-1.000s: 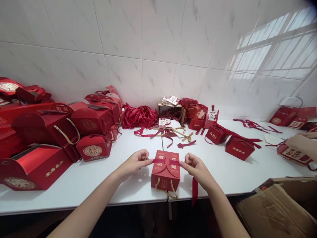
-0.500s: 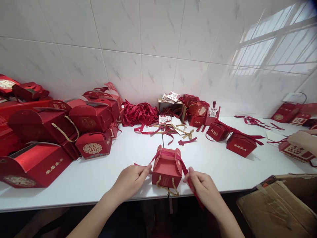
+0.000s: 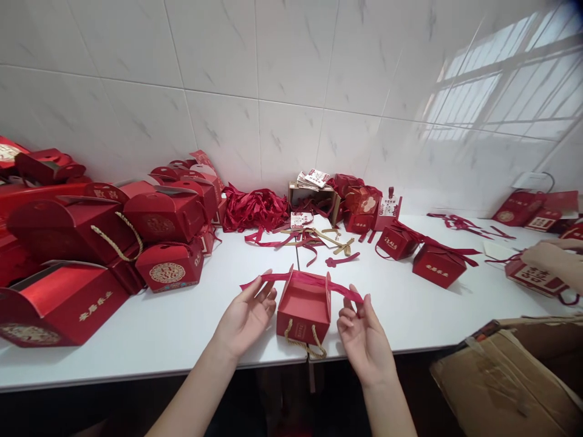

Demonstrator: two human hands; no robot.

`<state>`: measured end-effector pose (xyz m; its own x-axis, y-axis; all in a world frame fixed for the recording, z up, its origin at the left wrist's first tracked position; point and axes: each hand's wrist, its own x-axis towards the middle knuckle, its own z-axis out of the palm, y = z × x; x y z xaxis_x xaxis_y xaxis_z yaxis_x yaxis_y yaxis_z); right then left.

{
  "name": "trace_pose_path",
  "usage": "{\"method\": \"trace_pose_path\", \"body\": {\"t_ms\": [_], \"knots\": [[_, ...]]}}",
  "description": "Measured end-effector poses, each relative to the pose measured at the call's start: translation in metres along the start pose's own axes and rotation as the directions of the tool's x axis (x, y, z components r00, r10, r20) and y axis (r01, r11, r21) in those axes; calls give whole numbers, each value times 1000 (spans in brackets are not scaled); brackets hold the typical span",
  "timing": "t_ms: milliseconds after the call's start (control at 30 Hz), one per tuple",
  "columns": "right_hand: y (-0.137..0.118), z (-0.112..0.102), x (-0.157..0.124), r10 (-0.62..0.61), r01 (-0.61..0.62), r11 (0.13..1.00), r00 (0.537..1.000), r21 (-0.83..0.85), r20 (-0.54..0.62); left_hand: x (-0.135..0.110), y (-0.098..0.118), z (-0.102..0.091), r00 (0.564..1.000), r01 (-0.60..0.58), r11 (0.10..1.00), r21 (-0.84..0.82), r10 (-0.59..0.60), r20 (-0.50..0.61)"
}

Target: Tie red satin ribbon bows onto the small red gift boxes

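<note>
A small red gift box (image 3: 303,325) with a gold rope handle (image 3: 304,346) stands near the table's front edge. Its two rounded side flaps point upward. A dark red ribbon (image 3: 310,279) runs across the top, through both flaps. On the left of the box, my left hand (image 3: 248,318) pinches the ribbon between thumb and fingers, palm turned inward. My right hand (image 3: 364,343) pinches the ribbon's other side to the right of the box, with its palm facing up. Between the two hands the ribbon is stretched nearly straight.
Stacked red boxes (image 3: 168,218) fill the left. Behind lie a ribbon heap (image 3: 255,208), cut ribbon pieces (image 3: 344,260) and cards (image 3: 313,178). Two tied boxes (image 3: 439,265) stand at right. Another person's hand (image 3: 553,258) touches a box there. A cardboard carton (image 3: 492,370) sits at front right.
Both hands have risen and turned palms inward, lifting the ribbon's ends from hanging down to almost level. The box has stayed in place, its flaps now standing more upright.
</note>
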<state>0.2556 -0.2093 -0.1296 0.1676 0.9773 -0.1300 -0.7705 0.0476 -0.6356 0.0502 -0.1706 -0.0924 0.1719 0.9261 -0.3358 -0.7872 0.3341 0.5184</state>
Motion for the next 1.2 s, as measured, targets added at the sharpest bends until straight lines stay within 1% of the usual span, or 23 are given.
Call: {"method": "trace_pose_path", "body": {"t_ms": [67,133,233,300,367,467,500,567,667,700,767,833,900,967,1000,1100,1133,1200], "knots": [[-6,1,3,-18,19,999,999,39,-27,2,6,-1,1000,-7,997,-77,5,-31],[-12,2,5,-58,62,997,995,46,-77,3,12,-1,998,-40,995,-91,35,-49],[-21,5,5,-182,176,983,972,-58,-149,2,23,3,991,-123,992,-39,120,-64],[-28,9,6,-289,261,949,943,-175,-164,1,30,9,975,-215,976,19,216,-62],[-37,13,7,-404,346,886,903,-308,-148,2,37,17,940,-333,939,90,337,-43],[-52,23,9,-568,466,726,821,-507,-59,2,47,29,850,-520,829,207,525,30],[-57,28,10,-609,499,664,793,-556,-15,2,50,34,820,-566,786,250,567,76],[-69,38,11,-653,543,550,753,-634,79,1,54,45,777,-625,702,341,602,183],[-86,56,13,-670,578,383,711,-720,214,-5,57,63,728,-680,571,460,599,333],[-90,63,13,-671,598,343,696,-725,256,-7,58,69,708,-699,521,490,601,370],[-97,75,14,-662,651,310,671,-693,335,-10,57,80,662,-734,418,535,614,429],[-101,86,14,-636,685,307,664,-661,392,-11,57,90,620,-761,340,552,632,466],[-102,93,15,-605,673,263,673,-691,426,-12,58,97,592,-782,312,540,645,483],[-102,96,16,-584,649,214,684,-730,438,-13,59,101,577,-795,310,522,653,491],[-101,97,16,-575,653,216,686,-726,446,-13,60,103,571,-799,308,516,655,494],[-101,100,19,-562,708,301,673,-639,481,-15,64,109,561,-808,304,505,658,502],[-101,102,19,-569,721,316,664,-616,485,-16,65,110,562,-809,309,501,656,504],[-102,106,20,-601,737,300,639,-606,480,-16,66,114,573,-805,326,497,643,507]]}}
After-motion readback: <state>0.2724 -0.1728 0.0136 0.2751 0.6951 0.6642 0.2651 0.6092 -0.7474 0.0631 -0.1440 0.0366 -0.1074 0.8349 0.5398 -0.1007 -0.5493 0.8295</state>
